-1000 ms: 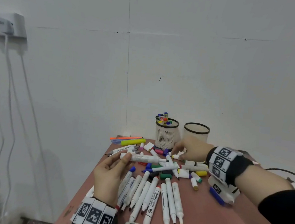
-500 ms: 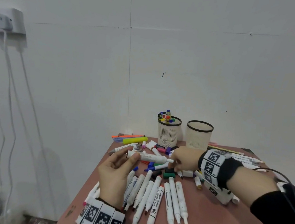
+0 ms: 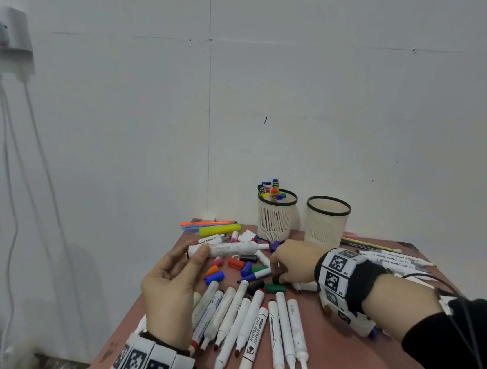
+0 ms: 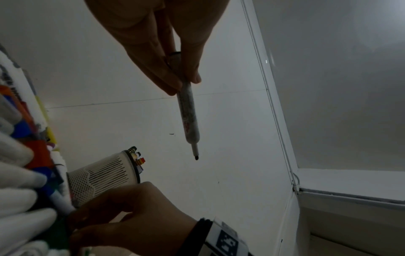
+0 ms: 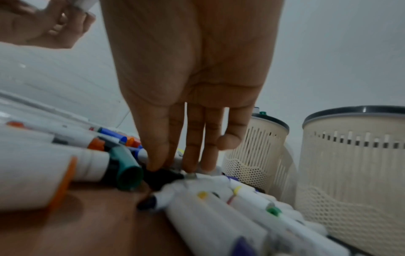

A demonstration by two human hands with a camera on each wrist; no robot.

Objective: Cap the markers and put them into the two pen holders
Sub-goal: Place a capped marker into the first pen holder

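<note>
Your left hand [image 3: 174, 290] still pinches the uncapped white marker [image 3: 226, 248], while your right hand [image 3: 292, 261] has dropped fingertips onto a black cap [image 5: 161, 176], grip unconfirmed.

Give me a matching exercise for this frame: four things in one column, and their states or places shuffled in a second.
Things:
1. White uncapped marker
2. Left cream slotted pen holder
3. Right cream slotted pen holder
4. Small black cap

States:
A. no markers showing above its rim
B. pinched in the left hand, off the table
C. under the right hand's fingertips
D. holds capped markers

Pairs: 1-B, 2-D, 3-A, 4-C
</note>
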